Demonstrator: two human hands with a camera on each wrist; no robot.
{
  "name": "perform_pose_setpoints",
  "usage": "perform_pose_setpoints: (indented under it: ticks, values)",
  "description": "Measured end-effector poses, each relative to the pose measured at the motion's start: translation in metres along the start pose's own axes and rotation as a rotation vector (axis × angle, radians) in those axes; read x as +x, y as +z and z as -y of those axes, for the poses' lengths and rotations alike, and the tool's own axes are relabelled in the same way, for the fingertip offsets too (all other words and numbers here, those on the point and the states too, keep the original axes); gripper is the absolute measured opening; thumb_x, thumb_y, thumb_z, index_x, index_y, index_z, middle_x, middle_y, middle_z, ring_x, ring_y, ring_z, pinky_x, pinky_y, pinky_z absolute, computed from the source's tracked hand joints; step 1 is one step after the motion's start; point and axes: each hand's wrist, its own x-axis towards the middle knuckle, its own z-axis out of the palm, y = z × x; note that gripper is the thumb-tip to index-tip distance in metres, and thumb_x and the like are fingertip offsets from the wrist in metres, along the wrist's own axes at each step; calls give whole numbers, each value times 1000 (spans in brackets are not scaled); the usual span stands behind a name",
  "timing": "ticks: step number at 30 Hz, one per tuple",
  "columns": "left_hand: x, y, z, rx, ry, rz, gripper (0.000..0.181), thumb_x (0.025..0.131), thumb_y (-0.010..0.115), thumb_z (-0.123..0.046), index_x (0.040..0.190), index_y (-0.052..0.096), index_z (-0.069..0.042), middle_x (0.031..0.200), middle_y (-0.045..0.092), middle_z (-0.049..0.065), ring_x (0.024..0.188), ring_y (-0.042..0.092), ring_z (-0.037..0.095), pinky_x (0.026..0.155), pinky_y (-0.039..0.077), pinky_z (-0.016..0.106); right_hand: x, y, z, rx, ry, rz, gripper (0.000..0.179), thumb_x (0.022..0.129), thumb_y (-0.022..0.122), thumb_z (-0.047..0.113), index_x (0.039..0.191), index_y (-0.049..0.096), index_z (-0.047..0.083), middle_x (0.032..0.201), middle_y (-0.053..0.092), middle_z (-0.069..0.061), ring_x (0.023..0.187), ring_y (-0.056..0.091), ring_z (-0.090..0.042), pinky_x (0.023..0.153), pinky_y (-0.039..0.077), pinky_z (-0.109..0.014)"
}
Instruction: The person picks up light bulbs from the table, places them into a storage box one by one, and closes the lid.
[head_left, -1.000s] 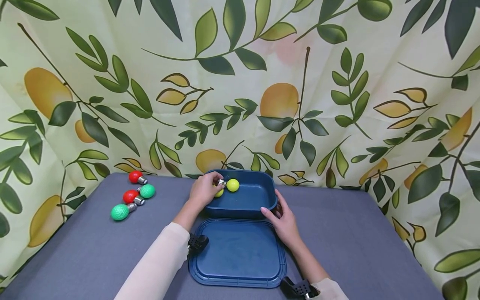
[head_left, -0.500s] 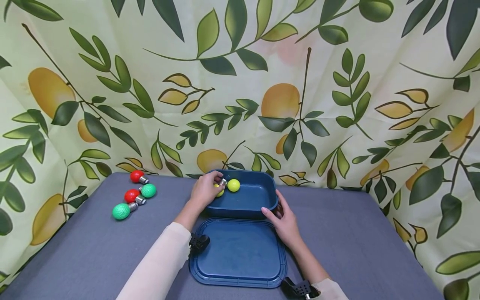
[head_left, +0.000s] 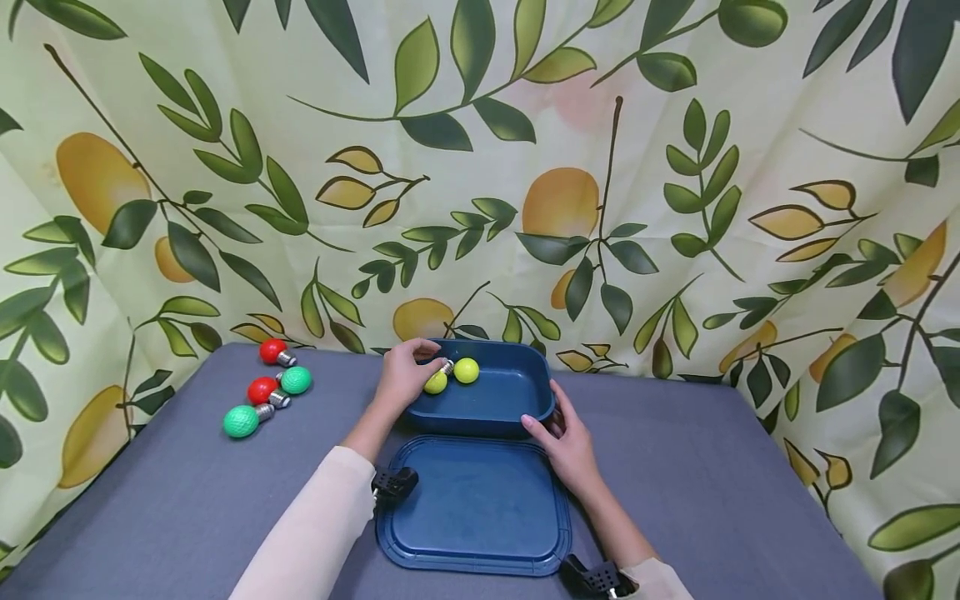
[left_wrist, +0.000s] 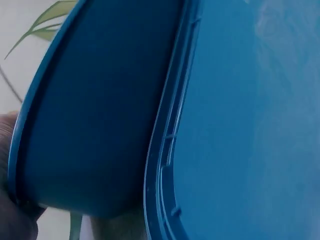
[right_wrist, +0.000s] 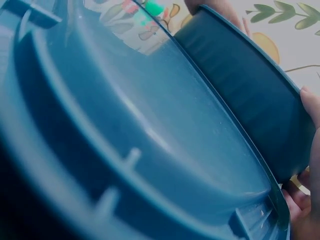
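My left hand (head_left: 402, 377) is over the left end of a dark blue plastic box (head_left: 495, 400), thumb and fingers apart with nothing between them. Two yellow light bulbs (head_left: 466, 370) lie inside near that end, one just by the thumb. My right hand (head_left: 567, 442) holds the box's right end, thumb at the front rim and fingers on the side. In the right wrist view, the box wall (right_wrist: 240, 95) is between both hands. The left wrist view shows part of the left hand (left_wrist: 15, 215) at the rim.
A blue lid (head_left: 476, 504) lies flat in front of the box, under the forearms. On the table's left side lie two red bulbs (head_left: 262, 389) and two green bulbs (head_left: 241, 422). A leaf-printed cloth (head_left: 480, 208) hangs behind the table.
My left hand has let go of a yellow bulb, which now rests in the box, and has shifted slightly left. My right hand has stayed on the box.
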Motion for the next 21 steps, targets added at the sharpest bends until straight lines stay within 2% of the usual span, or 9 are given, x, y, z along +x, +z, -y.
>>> perform_pose_setpoints:
  ticks: [2,9,17,21]
  values:
    - [-1,-4,2,-62,-7,-28,30,90,77,-22,115,73,-6,116,75,13,115,68,30,104,50,49,-1,1,1,3,-2,5,82,95,72,30,161,26,18,158,41,-22,141,49,-37,111,45,-51]
    - [-15,-22,6,-103,19,-73,33,90,77,-23,118,73,-6,121,73,15,120,66,31,107,50,48,0,3,0,16,14,-4,80,94,72,30,160,28,18,157,44,-21,140,51,-36,111,46,-52]
    - [-36,-50,11,-96,47,-117,36,90,78,-23,121,72,-7,121,73,16,117,67,33,105,52,48,-4,1,3,-17,25,5,83,95,71,32,162,24,18,158,42,-22,141,50,-37,112,44,-52]
    - [-43,-64,14,-24,78,-136,38,90,77,-22,124,71,-8,123,72,16,117,66,33,104,51,50,-2,0,4,-20,18,10,82,95,71,32,162,24,17,157,44,-22,141,50,-36,113,43,-52]
